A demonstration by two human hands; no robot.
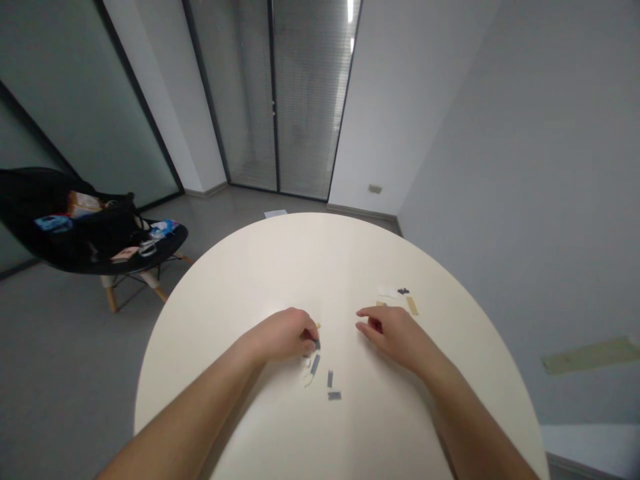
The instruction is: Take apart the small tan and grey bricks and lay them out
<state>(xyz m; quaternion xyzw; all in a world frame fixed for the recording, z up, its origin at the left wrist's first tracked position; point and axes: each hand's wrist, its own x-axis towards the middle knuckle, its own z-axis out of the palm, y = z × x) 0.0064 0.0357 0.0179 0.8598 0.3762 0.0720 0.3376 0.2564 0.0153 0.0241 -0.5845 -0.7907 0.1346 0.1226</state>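
My left hand (291, 333) is over the middle of the round table, thumb and fingers pinched at a small dark grey piece (317, 345). A bit of yellow shows just beyond its fingertips. Close below it lie a longer grey piece (315, 364) and small white pieces (307, 380). Two more grey pieces, one upright in view (330, 379) and one crosswise (335, 396), rest nearer to me. To the right, my right hand (393, 331) hovers or rests with thumb and forefinger apart and nothing between them. Its curled other fingers are partly hidden.
Beyond my right hand lie a tan strip (412, 305), black bits (403, 291) and white flat pieces (387, 291). The cream round table (240, 273) has a curved edge. A black chair (100, 267) with a bag and packets stands at left; a wall (550, 200) is at right.
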